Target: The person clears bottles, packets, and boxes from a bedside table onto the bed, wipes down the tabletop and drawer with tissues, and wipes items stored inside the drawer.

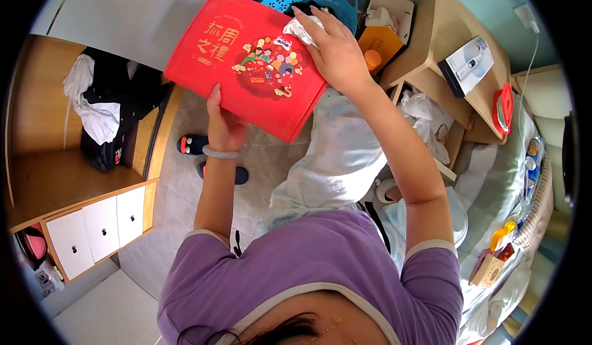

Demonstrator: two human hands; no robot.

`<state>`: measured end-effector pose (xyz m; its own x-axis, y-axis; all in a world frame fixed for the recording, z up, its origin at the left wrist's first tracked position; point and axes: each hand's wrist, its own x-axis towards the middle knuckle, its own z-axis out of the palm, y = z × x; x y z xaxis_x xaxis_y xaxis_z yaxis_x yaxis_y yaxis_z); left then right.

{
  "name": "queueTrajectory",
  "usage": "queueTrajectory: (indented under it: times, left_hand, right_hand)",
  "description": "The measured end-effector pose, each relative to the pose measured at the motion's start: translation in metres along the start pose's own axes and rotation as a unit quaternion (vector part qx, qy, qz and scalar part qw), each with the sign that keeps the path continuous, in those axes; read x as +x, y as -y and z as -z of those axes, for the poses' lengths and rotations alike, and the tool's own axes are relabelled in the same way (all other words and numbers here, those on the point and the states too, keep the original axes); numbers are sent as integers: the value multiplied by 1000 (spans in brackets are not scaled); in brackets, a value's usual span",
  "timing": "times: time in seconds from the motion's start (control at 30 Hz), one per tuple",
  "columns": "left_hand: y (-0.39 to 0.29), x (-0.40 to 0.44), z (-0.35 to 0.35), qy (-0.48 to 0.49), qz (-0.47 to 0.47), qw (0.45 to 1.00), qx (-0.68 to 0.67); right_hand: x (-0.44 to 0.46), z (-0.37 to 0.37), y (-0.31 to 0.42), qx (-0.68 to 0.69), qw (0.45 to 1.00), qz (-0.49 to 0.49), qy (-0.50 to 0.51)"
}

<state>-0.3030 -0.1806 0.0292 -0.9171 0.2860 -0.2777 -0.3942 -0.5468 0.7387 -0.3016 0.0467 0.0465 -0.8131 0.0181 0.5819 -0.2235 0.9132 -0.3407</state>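
A large red box (206, 73) with gold characters and a colourful printed picture is held up, tilted, at the upper middle. My left hand (227, 123) grips its lower edge, with the thumb on the front face and the other fingers mostly behind the box. Against the upper right part of the box, my right hand (336, 55) presses a crumpled white cloth or tissue (304, 32) under its fingers.
Behind the box stands a blue basket (346, 3) with dark items. An open wooden drawer (453, 144) holds white bags at the right. Clothes hang in a wooden cabinet (43, 178) at the left. Dark slippers (196, 144) lie on the floor.
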Motion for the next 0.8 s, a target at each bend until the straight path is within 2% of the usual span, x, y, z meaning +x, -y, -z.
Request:
queueTrajectory:
  times: [0.13,0.23,0.27,0.37,0.5,0.57,0.7,0.8]
  left_hand:
    - [-10,-3,2,3,-52,997,64]
    - [-1,-10,-4,15,-74,993,94]
    - [2,-12,-5,22,-76,992,95]
    - [0,-14,-12,35,-84,991,98]
    - [-1,-11,-15,31,-99,990,98]
    - [-4,-10,-24,30,-120,988,88]
    - [2,2,-13,35,-126,980,152]
    - [8,11,-8,55,-127,977,161]
  right_hand:
    - [19,-17,17,47,998,-15,-37]
    - [42,-25,27,48,992,0,-120]
    - [49,-25,34,101,984,-11,-146]
    - [75,-7,45,139,980,-13,-142]
    - [90,-6,57,92,979,7,-184]
    - [89,-10,62,97,979,20,-181]
    - [70,-21,79,107,976,71,-175]
    - [58,-38,89,175,968,149,-103]
